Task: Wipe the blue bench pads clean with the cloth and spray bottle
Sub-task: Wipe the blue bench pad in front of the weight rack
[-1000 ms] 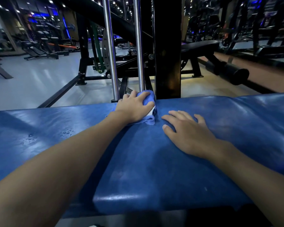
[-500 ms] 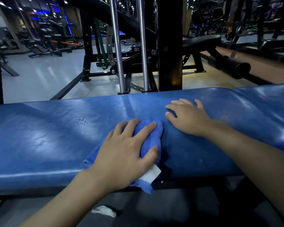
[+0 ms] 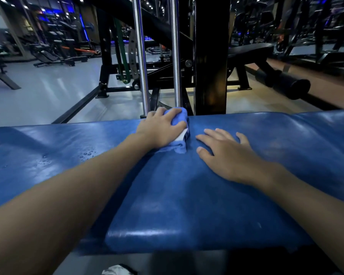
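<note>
- Blue bunched cloth point(image 3: 179, 117), gripped under the person's left hand point(image 3: 161, 130) with fingers curled over it, sits at the far edge of a glossy blue vinyl bench pad point(image 3: 187, 195).
- Right hand point(image 3: 226, 155) lies flat on the pad just beside, fingers spread.
- Wiping step in hand; droplets point(image 3: 87, 154) further left likely need the next pass.

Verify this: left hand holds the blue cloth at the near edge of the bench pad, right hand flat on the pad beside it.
Wrong edge: the head view shows the left hand holding the blue cloth at the far edge of the bench pad, right hand flat on the pad beside it.
</note>
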`<state>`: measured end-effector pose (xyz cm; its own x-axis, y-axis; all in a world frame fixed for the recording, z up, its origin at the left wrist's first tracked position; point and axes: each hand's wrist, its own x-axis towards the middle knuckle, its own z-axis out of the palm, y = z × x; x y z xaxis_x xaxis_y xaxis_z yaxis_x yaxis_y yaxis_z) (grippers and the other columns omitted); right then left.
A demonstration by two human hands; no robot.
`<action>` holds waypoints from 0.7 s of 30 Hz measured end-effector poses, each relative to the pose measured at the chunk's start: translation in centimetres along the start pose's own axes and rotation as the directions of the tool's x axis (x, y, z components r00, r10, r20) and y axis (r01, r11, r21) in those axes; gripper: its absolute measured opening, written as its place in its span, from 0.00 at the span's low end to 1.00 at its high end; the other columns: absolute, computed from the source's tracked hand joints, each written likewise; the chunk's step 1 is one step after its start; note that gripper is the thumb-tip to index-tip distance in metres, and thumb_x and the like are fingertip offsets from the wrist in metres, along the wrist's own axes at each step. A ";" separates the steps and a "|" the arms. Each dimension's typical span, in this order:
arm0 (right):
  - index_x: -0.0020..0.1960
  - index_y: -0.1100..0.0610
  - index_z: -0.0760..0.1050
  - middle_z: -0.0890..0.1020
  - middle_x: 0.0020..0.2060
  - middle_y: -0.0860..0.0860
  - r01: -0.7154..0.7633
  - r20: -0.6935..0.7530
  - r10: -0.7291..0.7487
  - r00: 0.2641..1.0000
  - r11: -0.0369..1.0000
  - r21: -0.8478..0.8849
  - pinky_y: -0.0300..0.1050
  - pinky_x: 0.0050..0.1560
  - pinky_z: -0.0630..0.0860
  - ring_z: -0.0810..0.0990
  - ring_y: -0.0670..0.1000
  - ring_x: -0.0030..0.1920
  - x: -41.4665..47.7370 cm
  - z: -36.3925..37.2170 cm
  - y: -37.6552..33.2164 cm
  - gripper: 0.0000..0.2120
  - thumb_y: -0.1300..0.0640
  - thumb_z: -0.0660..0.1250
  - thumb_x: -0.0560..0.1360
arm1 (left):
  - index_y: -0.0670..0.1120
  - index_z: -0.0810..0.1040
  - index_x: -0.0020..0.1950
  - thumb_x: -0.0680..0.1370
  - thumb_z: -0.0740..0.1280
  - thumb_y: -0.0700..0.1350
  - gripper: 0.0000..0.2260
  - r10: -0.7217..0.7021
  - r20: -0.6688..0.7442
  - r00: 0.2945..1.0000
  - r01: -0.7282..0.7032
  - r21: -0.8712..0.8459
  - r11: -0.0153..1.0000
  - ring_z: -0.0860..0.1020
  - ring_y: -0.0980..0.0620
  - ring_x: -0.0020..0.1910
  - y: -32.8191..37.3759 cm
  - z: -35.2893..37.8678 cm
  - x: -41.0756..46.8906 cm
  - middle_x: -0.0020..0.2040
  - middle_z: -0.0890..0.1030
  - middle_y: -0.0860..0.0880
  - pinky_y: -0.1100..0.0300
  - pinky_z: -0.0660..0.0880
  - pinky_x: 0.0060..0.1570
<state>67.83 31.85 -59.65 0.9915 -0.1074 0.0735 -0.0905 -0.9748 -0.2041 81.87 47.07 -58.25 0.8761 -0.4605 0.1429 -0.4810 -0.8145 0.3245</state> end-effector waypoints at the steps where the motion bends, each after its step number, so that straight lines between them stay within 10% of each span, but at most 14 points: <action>1: 0.77 0.42 0.57 0.53 0.79 0.43 0.002 -0.005 -0.002 1.000 1.000 0.003 0.61 0.76 0.42 0.46 0.46 0.79 0.0 0.1 0.0 0.24 0.41 0.46 0.82 | 0.64 0.60 0.75 0.69 0.49 0.68 0.34 -0.018 0.010 1.000 0.018 -0.008 1.000 0.64 0.40 0.71 0.1 0.0 1.0 0.73 0.66 0.48 0.43 0.61 0.72; 21: 0.75 0.45 0.64 0.61 0.78 0.47 0.006 -0.021 -0.008 1.000 0.996 -0.091 0.66 0.75 0.39 0.52 0.50 0.79 -0.8 -1.5 -1.1 0.22 0.42 0.50 0.83 | 0.65 0.57 0.78 0.70 0.42 0.68 0.35 0.165 -0.047 0.985 -0.155 0.158 0.975 0.61 0.48 0.72 2.0 -1.6 -20.5 0.76 0.62 0.55 0.51 0.60 0.72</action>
<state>66.95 32.72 -58.01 0.9900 -0.1036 0.0955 -0.0925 -0.9891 -0.1143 63.02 55.44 -59.08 0.7856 -0.5710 0.2383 -0.6103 -0.7784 0.1469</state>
